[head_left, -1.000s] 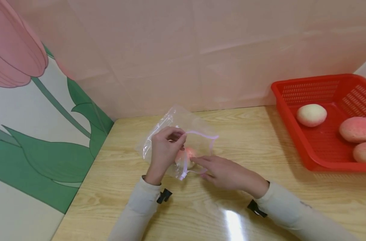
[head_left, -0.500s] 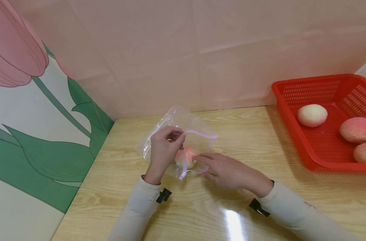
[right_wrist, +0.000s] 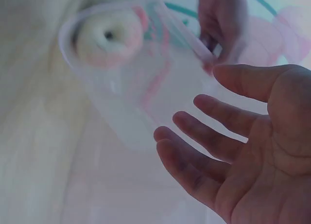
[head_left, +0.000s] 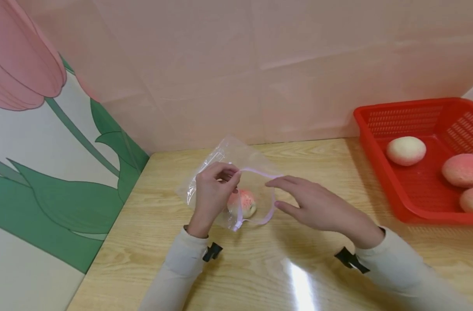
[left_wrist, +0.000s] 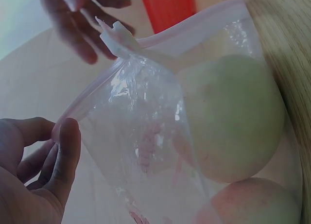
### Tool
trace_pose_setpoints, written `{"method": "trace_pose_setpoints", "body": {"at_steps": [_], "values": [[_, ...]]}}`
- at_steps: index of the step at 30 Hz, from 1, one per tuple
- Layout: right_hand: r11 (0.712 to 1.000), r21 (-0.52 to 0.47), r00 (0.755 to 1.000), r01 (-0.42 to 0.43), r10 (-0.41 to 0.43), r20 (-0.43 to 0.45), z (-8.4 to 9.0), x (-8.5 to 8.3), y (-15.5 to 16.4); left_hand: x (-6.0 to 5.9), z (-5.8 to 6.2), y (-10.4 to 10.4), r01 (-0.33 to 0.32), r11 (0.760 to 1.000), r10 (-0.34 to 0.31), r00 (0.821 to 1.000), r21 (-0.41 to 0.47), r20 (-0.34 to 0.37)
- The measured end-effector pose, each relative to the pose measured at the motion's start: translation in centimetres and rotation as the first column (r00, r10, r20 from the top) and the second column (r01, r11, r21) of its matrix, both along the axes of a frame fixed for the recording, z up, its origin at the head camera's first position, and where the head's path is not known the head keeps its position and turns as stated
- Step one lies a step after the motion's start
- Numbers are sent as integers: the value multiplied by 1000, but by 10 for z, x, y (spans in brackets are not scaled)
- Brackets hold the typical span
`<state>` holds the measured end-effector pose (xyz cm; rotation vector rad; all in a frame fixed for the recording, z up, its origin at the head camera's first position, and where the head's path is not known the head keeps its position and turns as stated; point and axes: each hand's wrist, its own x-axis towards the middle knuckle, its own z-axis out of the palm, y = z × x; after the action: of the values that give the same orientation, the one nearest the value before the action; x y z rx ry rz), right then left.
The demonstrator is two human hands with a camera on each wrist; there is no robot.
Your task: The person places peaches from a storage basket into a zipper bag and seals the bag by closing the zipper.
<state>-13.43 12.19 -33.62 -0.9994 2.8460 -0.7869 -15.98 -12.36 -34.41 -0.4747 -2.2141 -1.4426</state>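
A clear zip bag (head_left: 242,151) with a pale purple zip edge lies on the wooden table, its mouth spread toward the right. My left hand (head_left: 215,188) pinches that edge between thumb and fingertips. Inside sits a pink-and-cream peach (head_left: 246,205); its dark stem dimple shows in the right wrist view. Two peaches appear through the plastic in the left wrist view, a larger greenish one (left_wrist: 233,117) and a pinker one (left_wrist: 257,202) below. My right hand (head_left: 314,201) holds nothing, its spread fingers beside the right side of the bag's mouth.
A red plastic basket (head_left: 435,217) stands at the right, with a cream peach (head_left: 406,151) and two pinker ones (head_left: 466,169) in it. Behind the table (head_left: 143,259) rises a pink-covered wall (head_left: 197,86). A tulip-patterned panel (head_left: 61,211) borders the left.
My right hand has drawn away from the peach, up and to the right, out of the bag's mouth. My left hand keeps its pinch on the edge in the same place.
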Motion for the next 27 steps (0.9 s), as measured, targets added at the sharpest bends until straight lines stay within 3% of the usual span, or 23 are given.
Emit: {"method": "trace_pose_setpoints", "body": {"at_steps": [5,11,17,22,27], "values": [[997,-31,996,76,-77,-45,18,-5,29,0,1,1,-2,1000,2,1000,-21,2],[987,19,985,160,-158,-74,45,-20,66,-1,1,1,-15,999,15,1000,-40,-15],[958,66,957,277,-270,-106,70,-40,99,-2,-2,0,-17,999,17,1000,-37,-10],[927,137,927,349,-320,-198,74,-66,130,-2,-3,1,-15,999,14,1000,-37,-14],[892,187,909,412,-386,-158,65,-90,165,-1,-3,2,-11,999,11,1000,-42,-6]]}}
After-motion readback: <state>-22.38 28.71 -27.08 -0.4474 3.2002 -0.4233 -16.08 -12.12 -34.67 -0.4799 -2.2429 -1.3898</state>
